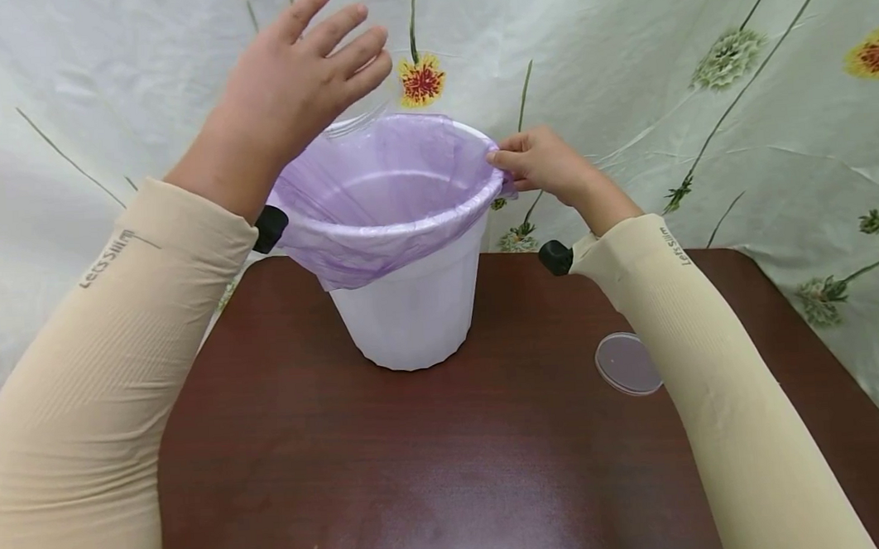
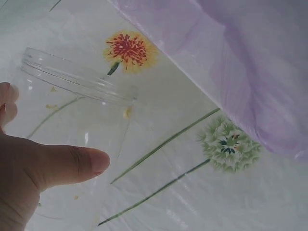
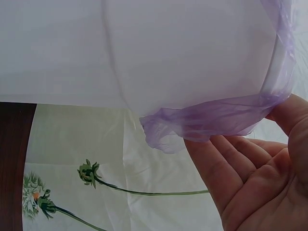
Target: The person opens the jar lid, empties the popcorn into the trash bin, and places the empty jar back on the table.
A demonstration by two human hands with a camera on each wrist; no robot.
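Observation:
A white bin (image 1: pixel 412 326) stands on the table, lined with a thin purple plastic bag (image 1: pixel 379 257) folded over its rim. My left hand (image 1: pixel 303 83) is raised above the bin's left side and grips a clear plastic jar (image 2: pixel 77 86). Mostly hidden behind that hand in the head view, the jar shows its threaded, lidless mouth in the left wrist view. A few small yellowish bits cling to its wall. At the rim's right side, my right hand (image 1: pixel 541 165) pinches the bag and bin edge between thumb and fingers, the bag's loose edge (image 3: pixel 168 130) hanging beside the fingertips.
A round clear lid (image 1: pixel 629 366) lies on the dark brown table (image 1: pixel 420 474) to the right, partly covered by my right sleeve (image 1: pixel 712 360). Behind the bin hangs a pale cloth (image 1: pixel 622 66) printed with flowers.

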